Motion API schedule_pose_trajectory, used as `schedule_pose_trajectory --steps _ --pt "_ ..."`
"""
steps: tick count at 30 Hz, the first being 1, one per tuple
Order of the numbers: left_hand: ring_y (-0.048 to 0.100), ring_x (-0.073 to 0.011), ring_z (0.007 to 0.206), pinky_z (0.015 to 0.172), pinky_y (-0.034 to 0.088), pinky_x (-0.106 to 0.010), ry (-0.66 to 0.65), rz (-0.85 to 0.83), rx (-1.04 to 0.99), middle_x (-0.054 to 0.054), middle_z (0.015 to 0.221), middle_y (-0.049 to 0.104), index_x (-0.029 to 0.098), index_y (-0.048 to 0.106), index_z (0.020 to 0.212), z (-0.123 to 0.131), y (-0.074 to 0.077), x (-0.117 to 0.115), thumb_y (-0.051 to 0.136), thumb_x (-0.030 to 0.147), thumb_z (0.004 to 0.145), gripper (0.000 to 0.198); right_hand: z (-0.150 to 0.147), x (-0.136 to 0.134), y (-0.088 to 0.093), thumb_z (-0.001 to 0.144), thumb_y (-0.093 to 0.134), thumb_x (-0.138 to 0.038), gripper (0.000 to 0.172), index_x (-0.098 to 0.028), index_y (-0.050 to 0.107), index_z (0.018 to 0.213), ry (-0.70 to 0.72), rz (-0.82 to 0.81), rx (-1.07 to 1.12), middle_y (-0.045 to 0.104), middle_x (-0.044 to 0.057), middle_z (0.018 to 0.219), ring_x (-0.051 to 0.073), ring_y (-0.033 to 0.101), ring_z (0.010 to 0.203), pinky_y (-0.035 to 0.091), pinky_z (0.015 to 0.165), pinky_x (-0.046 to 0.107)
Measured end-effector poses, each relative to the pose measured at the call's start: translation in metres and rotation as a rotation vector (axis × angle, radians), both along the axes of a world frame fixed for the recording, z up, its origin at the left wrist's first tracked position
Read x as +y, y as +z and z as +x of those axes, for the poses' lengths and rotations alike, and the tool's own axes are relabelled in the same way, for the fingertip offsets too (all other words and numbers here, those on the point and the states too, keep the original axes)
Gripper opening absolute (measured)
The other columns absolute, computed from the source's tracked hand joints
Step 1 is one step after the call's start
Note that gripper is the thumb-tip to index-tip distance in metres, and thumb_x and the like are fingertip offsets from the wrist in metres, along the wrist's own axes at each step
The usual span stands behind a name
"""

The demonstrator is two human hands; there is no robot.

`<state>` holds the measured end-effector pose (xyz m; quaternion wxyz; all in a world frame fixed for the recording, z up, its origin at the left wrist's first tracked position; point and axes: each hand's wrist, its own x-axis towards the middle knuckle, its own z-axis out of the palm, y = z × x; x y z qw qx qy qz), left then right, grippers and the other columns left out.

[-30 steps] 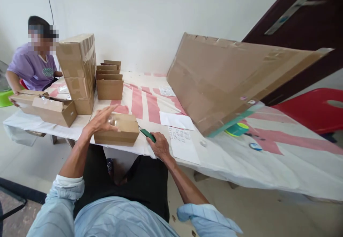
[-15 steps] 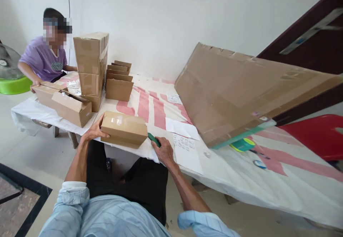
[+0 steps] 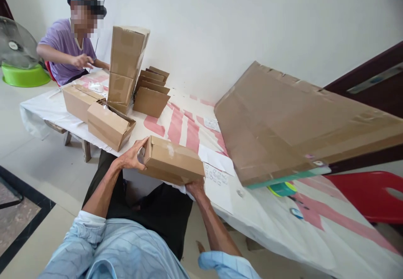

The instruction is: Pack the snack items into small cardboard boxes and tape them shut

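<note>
A closed cardboard box with clear tape on its top lies at the table's near edge, slanted down to the right. My left hand grips its left end, the thumb on the front side and the fingers against the end face. At the lower right corner of the box is my right hand. Its fingers are hidden by the box, so whether it holds anything does not show. Beside the right hand lies a white sheet with small drawings.
Left are a part-open box, another box, a tall carton stack and upright open cartons. A large cardboard panel leans at right, near a tape roll and red chair. A co-worker sits far left.
The box has shifted right against the table. My right hand's fingers and the dark green tool it held are now out of sight behind the box. The co-worker's hand has lifted off a box.
</note>
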<state>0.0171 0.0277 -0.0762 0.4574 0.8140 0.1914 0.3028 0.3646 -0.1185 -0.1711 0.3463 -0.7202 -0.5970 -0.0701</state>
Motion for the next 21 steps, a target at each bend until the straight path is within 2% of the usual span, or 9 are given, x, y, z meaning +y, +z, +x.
schedule_pose_trajectory --steps 3,6,9,11,13,15,17,19,21 --pt "0.041 -0.0419 0.156 0.129 0.039 -0.057 0.030 0.010 -0.033 -0.017 0.165 0.043 0.026 0.024 0.175 0.002 0.007 -0.004 0.089 0.031 0.059 0.132 -0.003 -0.001 0.013 0.080 0.056 -0.044 0.040 -0.022 0.075 0.109 -0.007 0.046 0.119 0.079 0.016 0.099 0.037 0.071 0.101 0.060 0.085 0.055" --pt "0.044 -0.0419 0.154 0.129 0.038 -0.056 0.079 0.022 -0.064 -0.017 0.165 0.044 0.024 0.028 0.173 -0.002 0.020 -0.007 0.092 0.036 0.059 0.131 -0.004 0.001 0.030 0.086 0.053 -0.050 0.043 -0.018 0.075 0.105 -0.039 0.083 0.229 0.080 0.015 0.096 0.032 0.072 0.091 0.061 0.076 0.048" --pt "0.044 -0.0432 0.154 0.130 0.036 -0.056 0.154 0.050 -0.059 -0.018 0.168 0.043 0.023 0.030 0.172 -0.009 0.035 -0.010 0.096 0.041 0.058 0.133 -0.006 0.006 0.058 0.090 0.051 -0.054 0.046 -0.016 0.077 0.101 -0.077 0.131 0.303 0.080 0.015 0.095 0.029 0.073 0.087 0.061 0.077 0.044" --pt "0.044 -0.0446 0.155 0.131 0.033 -0.056 0.207 0.090 -0.035 -0.019 0.167 0.044 0.022 0.031 0.171 -0.012 0.045 -0.015 0.098 0.044 0.057 0.134 -0.014 0.010 0.089 0.093 0.053 -0.054 0.046 -0.016 0.077 0.103 -0.098 0.186 0.329 0.080 0.015 0.100 0.029 0.073 0.093 0.061 0.082 0.044" --pt "0.044 -0.0455 0.154 0.132 0.031 -0.057 0.244 0.130 -0.006 -0.018 0.167 0.046 0.023 0.031 0.171 -0.013 0.055 -0.021 0.100 0.047 0.057 0.135 -0.034 0.011 0.129 0.096 0.058 -0.051 0.041 -0.017 0.078 0.105 -0.064 0.267 0.312 0.079 0.013 0.104 0.029 0.073 0.099 0.060 0.088 0.045" --pt "0.044 -0.0467 0.154 0.132 0.030 -0.058 0.260 0.158 0.018 -0.017 0.166 0.048 0.025 0.030 0.171 -0.010 0.064 -0.029 0.100 0.050 0.056 0.137 -0.063 0.010 0.174 0.100 0.060 -0.046 0.033 -0.020 0.079 0.107 0.100 0.335 0.174 0.077 0.011 0.108 0.029 0.071 0.103 0.059 0.095 0.048" --pt "0.044 -0.0479 0.154 0.130 0.031 -0.059 0.269 0.176 0.032 -0.017 0.167 0.048 0.026 0.030 0.171 -0.004 0.072 -0.037 0.101 0.050 0.056 0.137 -0.097 0.007 0.214 0.103 0.062 -0.039 0.025 -0.023 0.079 0.111 0.270 0.331 -0.020 0.075 0.010 0.110 0.029 0.069 0.108 0.056 0.102 0.051" --pt "0.045 -0.0484 0.153 0.128 0.033 -0.060 0.274 0.189 0.038 -0.017 0.165 0.050 0.026 0.031 0.170 0.003 0.077 -0.043 0.101 0.050 0.057 0.135 -0.125 0.004 0.243 0.106 0.060 -0.033 0.022 -0.025 0.080 0.108 0.429 0.285 -0.209 0.074 0.009 0.107 0.028 0.068 0.105 0.057 0.100 0.050" --pt "0.048 -0.0484 0.149 0.125 0.035 -0.061 0.280 0.201 0.035 -0.018 0.161 0.053 0.025 0.033 0.169 0.010 0.080 -0.048 0.101 0.050 0.057 0.133 -0.143 0.005 0.257 0.108 0.056 -0.028 0.024 -0.025 0.080 0.104 0.542 0.191 -0.369 0.074 0.008 0.104 0.027 0.067 0.102 0.057 0.094 0.046"
